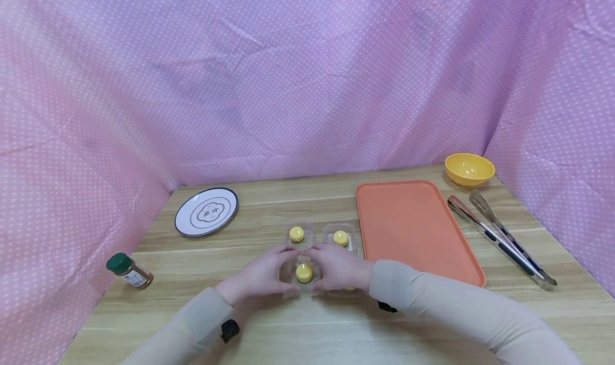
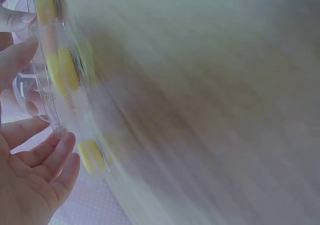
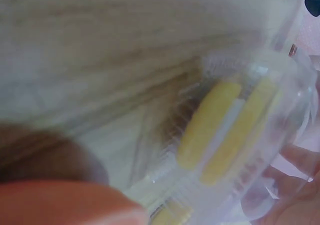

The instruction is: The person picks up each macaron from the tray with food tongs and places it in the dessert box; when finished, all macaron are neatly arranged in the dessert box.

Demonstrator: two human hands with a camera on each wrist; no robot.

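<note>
In the head view, both hands curve around a clear plastic box [image 1: 305, 287] that holds a yellow macaron [image 1: 304, 272]. On its left side the left hand [image 1: 261, 274] grips the rim with fingertips and thumb. From the right, the right hand [image 1: 342, 269] holds the same box, fingers nearly meeting the left ones. A clear domed lid [image 2: 22, 92] shows by the fingers in the left wrist view. Behind the hands are two more macarons, one at left [image 1: 297, 234] and one at right [image 1: 340, 238], in clear boxes. Another yellow piece is mostly hidden under the right hand.
An orange tray [image 1: 408, 226] lies just right of the boxes. Beyond it are two pairs of tongs [image 1: 499, 234] and a yellow bowl [image 1: 469, 169]. A white plate [image 1: 207, 211] sits at back left, with a green-capped spice jar [image 1: 129, 270] toward the left edge.
</note>
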